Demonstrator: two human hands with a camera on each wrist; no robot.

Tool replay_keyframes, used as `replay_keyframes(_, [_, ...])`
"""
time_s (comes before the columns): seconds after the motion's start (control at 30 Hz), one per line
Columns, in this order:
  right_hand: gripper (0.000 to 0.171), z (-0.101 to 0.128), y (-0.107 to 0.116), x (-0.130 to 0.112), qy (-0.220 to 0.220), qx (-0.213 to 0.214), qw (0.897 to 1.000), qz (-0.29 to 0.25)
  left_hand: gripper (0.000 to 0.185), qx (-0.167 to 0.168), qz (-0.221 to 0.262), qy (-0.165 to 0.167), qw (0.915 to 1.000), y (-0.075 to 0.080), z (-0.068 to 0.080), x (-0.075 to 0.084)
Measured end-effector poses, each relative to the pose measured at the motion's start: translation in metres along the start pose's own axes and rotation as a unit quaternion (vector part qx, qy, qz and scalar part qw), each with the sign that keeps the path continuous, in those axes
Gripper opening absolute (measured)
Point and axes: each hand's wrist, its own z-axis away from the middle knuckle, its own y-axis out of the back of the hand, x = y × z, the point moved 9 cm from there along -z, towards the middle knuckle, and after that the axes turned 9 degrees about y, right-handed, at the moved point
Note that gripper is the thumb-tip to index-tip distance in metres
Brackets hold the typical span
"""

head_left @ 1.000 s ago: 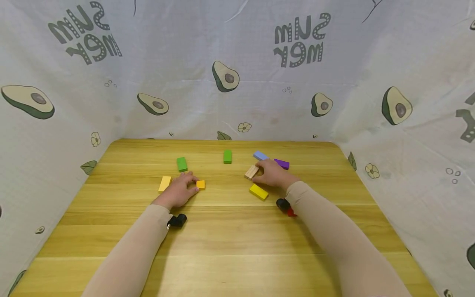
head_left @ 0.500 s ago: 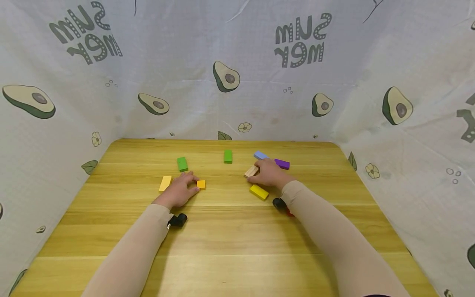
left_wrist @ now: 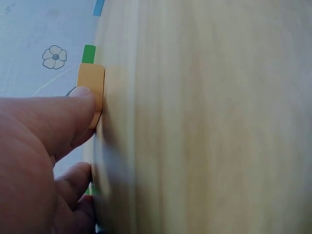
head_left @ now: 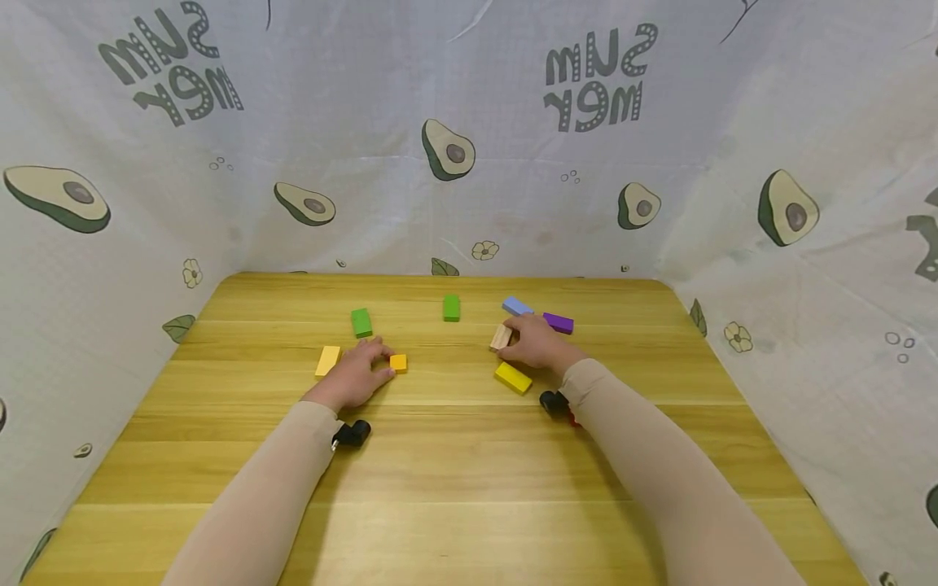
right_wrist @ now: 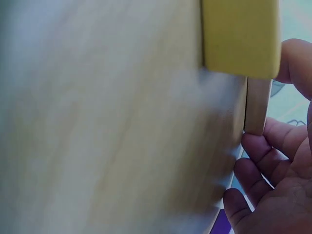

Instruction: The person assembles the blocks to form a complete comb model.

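Partly curled, right fingers [right_wrist: 263,152] round wooden block [head_left: 501,337]

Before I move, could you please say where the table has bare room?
Bare: the table between left sleeve and right sleeve, and between the orange block and wooden block. Crowded: around the right hand, near the yellow block, blue block and purple block.

Avocado-printed backdrop [head_left: 381,146], apparently cloth
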Motion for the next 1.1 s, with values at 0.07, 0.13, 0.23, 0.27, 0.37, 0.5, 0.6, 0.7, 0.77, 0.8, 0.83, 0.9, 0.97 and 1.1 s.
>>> replay_keyframes(0.07, [0.071, 0.0005, 0.0000, 0.0000, -0.001, -0.001, 1.000, -0.002, 0.037, 0.000, 0.001, 0.000, 1.0000, 0.0000, 0.0000, 0.0003])
replay_keyframes(0.13, [0.073, 0.0011, -0.0004, 0.0004, -0.006, -0.002, 1.000, -0.007, 0.037, 0.001, 0.000, -0.001, 1.0000, 0.0001, 0.0000, 0.0004])
replay_keyframes(0.23, [0.073, 0.0012, -0.0002, 0.0003, -0.006, -0.001, 1.000, -0.007, 0.037, 0.002, -0.002, -0.002, 1.0000, 0.0002, -0.0001, 0.0001])
replay_keyframes(0.27, [0.073, 0.0012, -0.0002, 0.0000, -0.006, -0.001, 1.000, -0.007, 0.036, 0.002, -0.002, -0.002, 1.0000, 0.0003, -0.0001, 0.0001])
replay_keyframes(0.37, [0.072, 0.0013, -0.0001, -0.0005, -0.007, -0.001, 1.000, -0.007, 0.036, 0.003, -0.002, -0.003, 1.0000, 0.0003, -0.0003, 0.0001])
replay_keyframes(0.5, [0.072, 0.0013, -0.0005, -0.0007, -0.006, -0.004, 1.000, -0.004, 0.035, 0.004, 0.000, -0.005, 1.0000, -0.0002, -0.0009, 0.0006])
replay_keyframes(0.6, [0.072, 0.0013, -0.0008, -0.0001, -0.007, -0.006, 1.000, -0.004, 0.035, 0.004, 0.000, -0.007, 1.0000, -0.0007, -0.0011, 0.0009])
replay_keyframes(0.7, [0.072, 0.0012, -0.0014, 0.0004, -0.012, -0.007, 1.000, -0.007, 0.034, 0.005, 0.000, -0.007, 1.0000, -0.0008, -0.0014, 0.0005])
replay_keyframes(0.77, [0.072, 0.0013, -0.0021, 0.0005, -0.013, -0.009, 1.000, -0.008, 0.034, 0.005, 0.000, -0.008, 1.0000, -0.0008, -0.0016, 0.0003])
replay_keyframes(0.8, [0.072, 0.0013, -0.0024, 0.0007, -0.015, -0.010, 1.000, -0.009, 0.034, 0.005, -0.001, -0.008, 1.0000, -0.0008, -0.0017, 0.0002])
replay_keyframes(0.83, [0.072, 0.0013, -0.0027, 0.0008, -0.016, -0.011, 1.000, -0.010, 0.034, 0.004, -0.001, -0.008, 1.0000, -0.0008, -0.0018, 0.0001])
replay_keyframes(0.9, [0.072, 0.0013, -0.0032, 0.0010, -0.017, -0.013, 1.000, -0.011, 0.034, 0.004, -0.001, -0.007, 1.0000, -0.0008, -0.0019, 0.0001])
replay_keyframes(0.97, [0.072, 0.0012, -0.0032, 0.0011, -0.017, -0.013, 1.000, -0.012, 0.034, 0.003, -0.001, -0.007, 1.0000, -0.0008, -0.0019, 0.0001])
replay_keyframes(1.1, [0.072, 0.0005, -0.0029, 0.0009, -0.015, -0.013, 1.000, -0.010, 0.035, 0.003, -0.001, -0.006, 1.0000, -0.0011, -0.0021, -0.0006])
